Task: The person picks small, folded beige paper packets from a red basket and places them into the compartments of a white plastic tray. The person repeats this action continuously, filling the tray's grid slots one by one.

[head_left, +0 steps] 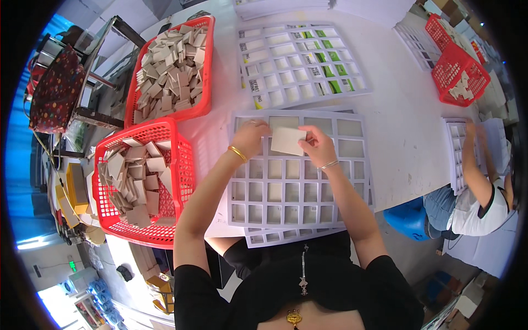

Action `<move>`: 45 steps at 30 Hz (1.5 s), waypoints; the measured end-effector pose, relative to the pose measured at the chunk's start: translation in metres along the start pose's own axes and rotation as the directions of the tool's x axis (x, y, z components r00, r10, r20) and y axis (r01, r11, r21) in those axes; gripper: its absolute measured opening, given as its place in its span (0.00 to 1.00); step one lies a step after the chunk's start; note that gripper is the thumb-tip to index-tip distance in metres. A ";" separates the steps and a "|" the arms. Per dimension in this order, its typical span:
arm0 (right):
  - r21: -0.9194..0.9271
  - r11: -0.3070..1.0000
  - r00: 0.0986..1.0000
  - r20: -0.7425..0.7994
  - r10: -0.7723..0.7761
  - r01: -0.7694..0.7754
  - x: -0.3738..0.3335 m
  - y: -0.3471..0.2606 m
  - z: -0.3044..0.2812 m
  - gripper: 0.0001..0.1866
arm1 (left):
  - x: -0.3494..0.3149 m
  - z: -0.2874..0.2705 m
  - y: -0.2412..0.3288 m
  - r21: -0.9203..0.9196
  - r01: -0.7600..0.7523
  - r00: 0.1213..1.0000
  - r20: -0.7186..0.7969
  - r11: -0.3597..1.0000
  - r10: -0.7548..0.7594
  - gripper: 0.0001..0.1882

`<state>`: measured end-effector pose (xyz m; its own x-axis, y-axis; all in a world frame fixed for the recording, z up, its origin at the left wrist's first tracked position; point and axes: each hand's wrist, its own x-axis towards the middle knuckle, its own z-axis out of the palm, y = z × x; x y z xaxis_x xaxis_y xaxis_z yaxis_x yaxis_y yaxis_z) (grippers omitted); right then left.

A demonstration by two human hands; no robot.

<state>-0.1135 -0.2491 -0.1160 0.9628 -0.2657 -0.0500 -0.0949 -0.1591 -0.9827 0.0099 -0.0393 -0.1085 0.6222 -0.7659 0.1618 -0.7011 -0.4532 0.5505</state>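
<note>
A white grid panel (pixel 284 198) with rows of rectangular compartments lies on the table in front of me. Several compartments show beige or grey floors. Between the thumb and fingers of my right hand (pixel 320 148) is a flat beige cardboard piece (pixel 287 141), held over the upper compartments. My left hand (pixel 251 138), with a gold bangle at its wrist, rests at the panel's upper left corner. Its fingers are curled together at a compartment there, and whatever they may hold is hidden.
Red plastic baskets (pixel 175 190) (pixel 208 71) heaped with cardboard pieces stand at the left. A printed grid panel (pixel 301 66) lies beyond mine. Another panel's edge (pixel 269 238) shows beneath mine. At the right are more red baskets (pixel 461 71) and another person (pixel 478 206) working on a panel.
</note>
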 end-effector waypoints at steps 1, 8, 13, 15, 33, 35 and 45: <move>0.089 0.996 1.000 -0.004 -0.002 0.002 -0.001 -0.003 -0.001 0.20 | -0.001 0.000 0.006 0.001 0.025 0.992 -0.120 1.000 -0.025 0.15; 0.012 0.992 0.989 0.075 -0.128 0.127 -0.015 -0.043 -0.003 0.16 | -0.012 -0.005 0.049 -0.340 0.074 0.970 -0.193 0.937 -0.146 0.13; -0.163 0.945 0.949 0.193 -0.250 0.283 -0.017 -0.059 -0.004 0.13 | -0.033 -0.014 0.054 -0.850 0.302 0.802 -0.017 0.431 -0.597 0.12; -0.108 0.959 0.960 0.135 -0.247 0.262 -0.018 -0.058 -0.003 0.11 | -0.052 -0.027 0.055 -0.942 0.244 0.678 -0.003 0.229 -0.735 0.11; -0.633 0.725 0.955 0.087 -0.282 0.272 0.007 0.000 0.021 0.11 | -0.481 -0.019 0.112 0.318 0.946 0.282 -0.712 0.064 -0.643 0.14; -0.649 0.646 0.908 0.188 -0.374 0.401 -0.002 -0.012 0.027 0.12 | -0.516 -0.008 0.099 0.327 0.942 0.185 -0.708 -0.083 -0.682 0.18; -0.672 0.481 0.822 0.397 -0.408 0.563 -0.006 -0.003 0.034 0.11 | -0.340 -0.203 0.081 0.338 0.693 0.337 -0.933 0.637 0.128 0.14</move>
<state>-0.1099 -0.2149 -0.1184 0.9307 0.2241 0.2891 0.3266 -0.8650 -0.3809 -0.1877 0.2766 0.0475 0.4449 0.1088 0.8889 -0.1333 -0.9735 0.1859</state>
